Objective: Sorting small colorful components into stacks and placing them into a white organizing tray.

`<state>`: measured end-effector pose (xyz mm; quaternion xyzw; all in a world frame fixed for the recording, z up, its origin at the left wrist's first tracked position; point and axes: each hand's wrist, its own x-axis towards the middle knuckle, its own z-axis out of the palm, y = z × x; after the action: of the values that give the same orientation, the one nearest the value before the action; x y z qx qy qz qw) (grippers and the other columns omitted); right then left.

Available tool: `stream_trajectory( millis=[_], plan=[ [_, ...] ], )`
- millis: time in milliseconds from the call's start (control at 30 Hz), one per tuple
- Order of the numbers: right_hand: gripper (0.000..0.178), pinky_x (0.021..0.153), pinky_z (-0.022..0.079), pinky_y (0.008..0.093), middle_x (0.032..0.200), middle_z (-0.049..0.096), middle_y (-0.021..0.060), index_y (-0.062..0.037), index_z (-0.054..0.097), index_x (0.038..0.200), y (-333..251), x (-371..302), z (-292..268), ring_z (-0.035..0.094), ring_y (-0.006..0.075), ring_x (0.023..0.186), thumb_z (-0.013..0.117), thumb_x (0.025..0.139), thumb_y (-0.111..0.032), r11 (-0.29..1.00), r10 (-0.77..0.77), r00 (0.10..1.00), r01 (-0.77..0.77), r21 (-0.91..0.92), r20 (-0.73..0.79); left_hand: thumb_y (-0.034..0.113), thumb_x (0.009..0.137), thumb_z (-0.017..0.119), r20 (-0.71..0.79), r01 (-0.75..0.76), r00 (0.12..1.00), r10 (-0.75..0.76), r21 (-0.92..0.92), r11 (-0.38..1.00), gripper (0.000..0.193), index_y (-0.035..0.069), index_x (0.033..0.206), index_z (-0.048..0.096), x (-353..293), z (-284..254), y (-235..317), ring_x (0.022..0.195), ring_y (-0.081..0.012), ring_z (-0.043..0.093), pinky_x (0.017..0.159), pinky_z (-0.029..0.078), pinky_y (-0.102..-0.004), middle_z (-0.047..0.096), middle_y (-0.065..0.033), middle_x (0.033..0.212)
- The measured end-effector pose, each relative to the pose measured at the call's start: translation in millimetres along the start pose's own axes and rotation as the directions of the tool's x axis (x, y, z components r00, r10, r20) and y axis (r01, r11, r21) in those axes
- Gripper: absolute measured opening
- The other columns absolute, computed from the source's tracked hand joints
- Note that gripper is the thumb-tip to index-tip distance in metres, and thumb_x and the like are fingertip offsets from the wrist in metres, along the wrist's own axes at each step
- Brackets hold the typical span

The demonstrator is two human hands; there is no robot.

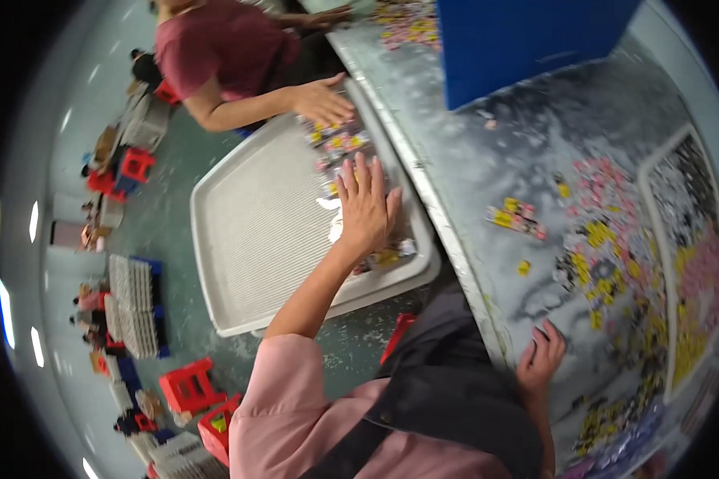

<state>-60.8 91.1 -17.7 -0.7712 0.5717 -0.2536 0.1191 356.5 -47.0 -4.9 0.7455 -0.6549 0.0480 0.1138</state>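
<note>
My left hand [365, 209] lies palm down with its fingers stretched out over a strip of small clear-wrapped packets [343, 142]. Those packets, with pink, yellow and dark bits, run along the table side of a large white ribbed tray [252, 231]. Beside the table's near edge, my right hand [542, 357] rests low over the metal tabletop [487, 275]; its fingers are loosely bent and apart, and nothing shows in them. A short row of yellow and pink packets [517, 217] lies on the table ahead of that hand. What lies under my left palm is hidden.
A co-worker's hand [323, 101] presses on the tray's far end. Loose pink, yellow and dark pieces [607, 247] spread over the right of the table, next to a pale-rimmed tray [649, 188]. A blue panel [527, 48] stands behind. Red stools [192, 385] are on the floor.
</note>
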Motion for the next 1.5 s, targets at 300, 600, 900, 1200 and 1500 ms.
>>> stream_trajectory(
  millis=[300,600,900,1200,1500],
  plan=[
    [0.026,0.102,0.041,0.0502,0.128,0.058,0.0159,-0.0014,0.063,0.112,-4.9,-8.2,-0.1,0.052,0.0391,0.118,0.057,0.086,-0.002,0.999,-0.025,0.999,0.025,0.020,-0.039,0.045,0.098,0.052,-0.068,-0.492,0.865,0.496,-0.303,0.816,0.067,0.009,0.152,0.038,-21.1,54.3,186.8,0.149,-0.0484,0.016,0.118,0.014,-0.0627,0.024,-0.0257,0.160],
    [0.028,0.099,0.043,0.0481,0.124,0.060,0.0172,-0.0014,0.063,0.110,-3.0,-8.9,-5.1,0.054,0.0392,0.113,0.059,0.083,0.001,0.999,-0.027,0.996,0.031,0.043,-0.083,0.038,0.098,0.053,-0.034,-0.394,0.916,0.400,-0.267,0.880,0.058,0.015,0.150,0.042,-11.7,73.1,213.4,0.144,-0.0487,0.026,0.113,0.022,-0.0660,0.031,-0.0243,0.157],
    [0.031,0.098,0.046,0.0456,0.123,0.060,0.0153,-0.0019,0.063,0.112,9.2,-57.3,-21.8,0.055,0.0366,0.115,0.061,0.082,0.001,0.984,0.117,0.957,-0.075,0.163,-0.264,0.038,0.100,0.050,-0.141,-0.591,0.806,0.574,-0.228,0.774,0.065,0.003,0.153,0.033,-48.6,56.8,223.9,0.149,-0.0465,0.017,0.119,0.010,-0.0631,0.026,-0.0243,0.160],
    [0.036,0.099,0.043,0.0472,0.127,0.057,0.0200,-0.0018,0.058,0.118,69.2,-193.5,-127.1,0.053,0.0406,0.115,0.061,0.082,0.003,0.871,0.421,0.750,-0.491,-0.004,-0.510,0.049,0.101,0.045,0.049,-0.713,0.614,0.788,-0.393,0.580,0.077,-0.003,0.153,0.026,-128.7,49.7,329.5,0.150,-0.0474,0.013,0.118,0.009,-0.0624,0.017,-0.0297,0.161],
    [0.035,0.096,0.045,0.0500,0.114,0.058,0.0199,0.0015,0.060,0.115,212.3,-297.5,-209.0,0.054,0.0421,0.110,0.066,0.082,-0.004,0.348,0.498,0.455,-0.884,-0.311,-0.738,0.034,0.102,0.050,-0.085,-0.754,0.605,0.792,-0.382,0.535,0.058,0.002,0.149,0.038,-125.1,50.4,366.3,0.148,-0.0456,0.018,0.119,0.013,-0.0579,0.025,-0.0271,0.158]
  ],
)
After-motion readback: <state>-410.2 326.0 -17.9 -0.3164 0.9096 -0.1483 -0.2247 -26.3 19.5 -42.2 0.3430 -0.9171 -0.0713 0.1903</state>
